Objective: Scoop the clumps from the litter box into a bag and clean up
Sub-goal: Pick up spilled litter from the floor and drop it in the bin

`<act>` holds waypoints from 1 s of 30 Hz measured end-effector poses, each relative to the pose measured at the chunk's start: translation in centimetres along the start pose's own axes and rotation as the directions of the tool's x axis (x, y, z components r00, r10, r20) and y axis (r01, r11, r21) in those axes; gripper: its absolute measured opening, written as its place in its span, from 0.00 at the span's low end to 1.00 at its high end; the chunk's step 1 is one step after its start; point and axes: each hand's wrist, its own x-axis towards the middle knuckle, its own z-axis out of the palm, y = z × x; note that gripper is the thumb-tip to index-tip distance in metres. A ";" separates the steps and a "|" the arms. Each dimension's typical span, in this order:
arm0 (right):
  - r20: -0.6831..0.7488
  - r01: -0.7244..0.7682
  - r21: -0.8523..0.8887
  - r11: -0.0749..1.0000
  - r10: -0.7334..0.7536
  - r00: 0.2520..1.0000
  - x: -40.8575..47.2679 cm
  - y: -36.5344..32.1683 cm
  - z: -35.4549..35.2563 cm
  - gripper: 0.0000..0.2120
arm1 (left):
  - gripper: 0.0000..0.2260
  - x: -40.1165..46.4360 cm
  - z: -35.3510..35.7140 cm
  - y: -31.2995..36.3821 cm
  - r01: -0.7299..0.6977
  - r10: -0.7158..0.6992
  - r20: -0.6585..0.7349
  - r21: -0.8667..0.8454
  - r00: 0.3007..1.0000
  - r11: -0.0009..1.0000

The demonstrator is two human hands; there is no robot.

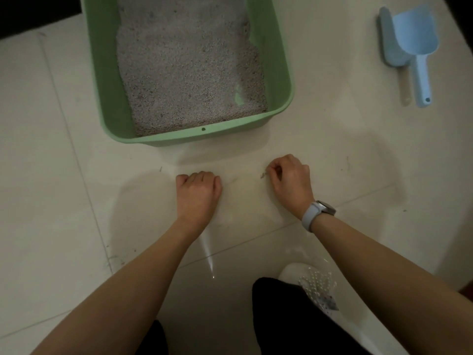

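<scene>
A green litter box [281, 73] filled with grey litter [189, 73] stands on the tiled floor ahead of me. In front of it a thin clear plastic bag [243, 203] lies flat on the tiles. My left hand [199, 190] has its fingers curled down at the bag's far edge and appears to grip it. My right hand [289, 180], with a watch on its wrist, pinches the same edge further right. A few grey litter crumbs [263, 174] lie right at its fingertips. A light blue scoop [414, 47] lies on the floor at the far right, away from both hands.
Pale floor tiles [64, 201] run on all sides, with small dark specks at the left and right. A white slipper with beads [311, 283] and dark trouser legs [276, 316] sit at the bottom. A dark strip [38, 11] borders the floor at the top left.
</scene>
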 end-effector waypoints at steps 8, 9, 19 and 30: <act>0.009 0.022 -0.112 0.994 -0.021 1.000 0.1 -0.1 0.4 0.05 | 0.13 -0.8 -0.3 0.3 0.040 -0.040 0.009 -0.001 0.999 0.999; 0.006 0.012 -0.135 0.991 -0.012 1.000 0.1 -0.2 0.5 0.06 | 0.13 -0.8 -0.3 0.2 0.042 -0.042 0.013 0.001 0.999 0.999; 0.054 0.102 -0.298 0.949 -0.090 0.994 0.8 -1.0 0.3 0.05 | 0.14 -0.8 -1.1 0.1 0.046 -0.046 0.010 0.009 0.999 0.999; 0.088 0.052 -0.207 0.977 -0.035 0.995 -0.5 -0.7 0.5 0.08 | 0.13 -1.5 -1.4 0.1 0.028 -0.028 -0.003 -0.005 1.000 1.000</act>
